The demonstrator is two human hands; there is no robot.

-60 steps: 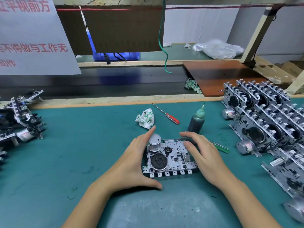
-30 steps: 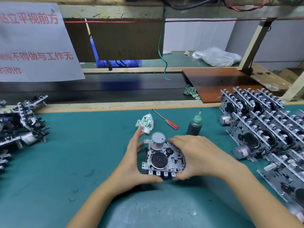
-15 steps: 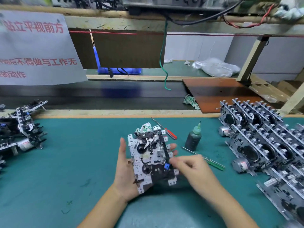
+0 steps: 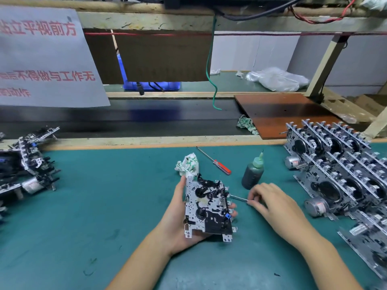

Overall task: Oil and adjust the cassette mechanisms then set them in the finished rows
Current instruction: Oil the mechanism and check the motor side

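Left hand point(image 4: 178, 222) now cradling flipped cassette mech point(image 4: 206, 208) mid-frame, right hand point(image 4: 270, 203) pinching thin screwdriver point(image 4: 238, 198) vs. gripping mech 1 s ago — adjusting starting.

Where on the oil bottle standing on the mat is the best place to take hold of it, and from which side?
Grip the oil bottle round its dark cylindrical body, below the green nozzle. It stands upright, and its round wall suits a wrap of fingers and thumb. Probably come from the near right, where the right hand already is; the nozzle looks too thin to hold steady.
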